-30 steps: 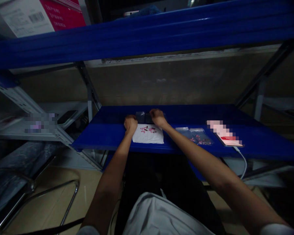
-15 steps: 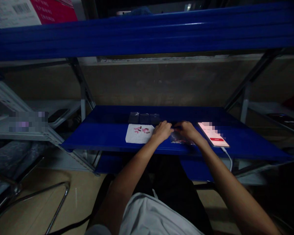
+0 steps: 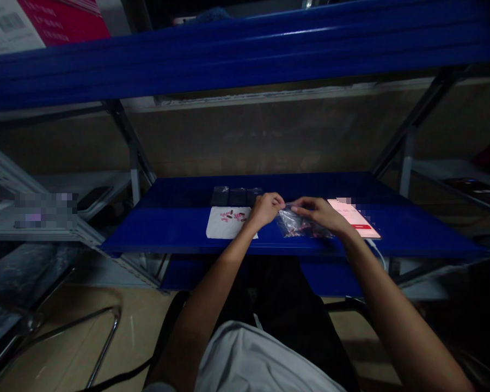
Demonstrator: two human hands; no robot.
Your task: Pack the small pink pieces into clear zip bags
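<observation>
A clear plastic bag (image 3: 294, 224) with small reddish pieces inside lies on the blue shelf (image 3: 179, 226) in front of me. Its top left corner is pinched in the fingers of my left hand (image 3: 267, 209). My right hand (image 3: 316, 211) is closed on the bag's upper edge, with the thumb toward the left hand. Beside my left wrist is a white sheet (image 3: 218, 231) bearing small pink pieces (image 3: 226, 217) and several dark ones. Behind the sheet, small clear bags (image 3: 237, 196) lie flat in a row.
A lit phone (image 3: 353, 218) with a white cable (image 3: 378, 250) lies right of my right hand. A blue upper shelf beam (image 3: 245, 54) crosses above. Side shelves stand left and right, with a dark phone (image 3: 95, 197) on the left one. A metal chair frame (image 3: 106, 337) is at lower left.
The clear bag's upper part is now lifted and more visible between my hands. My right hand has shifted slightly right and its fingers have turned. The whole view has tilted a little.
</observation>
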